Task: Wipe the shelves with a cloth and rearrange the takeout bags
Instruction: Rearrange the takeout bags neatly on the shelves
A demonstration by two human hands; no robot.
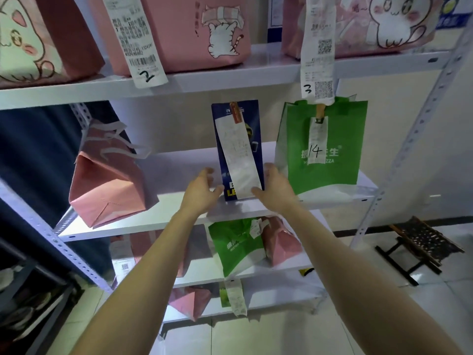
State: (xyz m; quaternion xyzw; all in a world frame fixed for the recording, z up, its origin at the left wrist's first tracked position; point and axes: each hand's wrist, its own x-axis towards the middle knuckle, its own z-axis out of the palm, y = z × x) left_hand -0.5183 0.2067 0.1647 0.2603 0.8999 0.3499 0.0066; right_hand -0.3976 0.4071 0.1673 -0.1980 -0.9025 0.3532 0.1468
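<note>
Both hands clasp the upright blue bag (pixel 236 149) near its base, left hand (pixel 202 192) and right hand (pixel 275 188) on either side, on the middle shelf (pixel 179 216) between a tipped pink bag (pixel 110 185) and a green bag (pixel 322 147)

i'm counting two hands, the left hand (pixel 202 190) and the right hand (pixel 275 189). i'm seeing seven pink bags: three on the top shelf (pixel 217 76), one (pixel 110 180) on the middle shelf (pixel 179 219), three lower down. i'm counting three green bags, one marked 14 (pixel 322 147), and one blue bag (pixel 238 149). i'm finding one folding stool (pixel 419 248).
</note>
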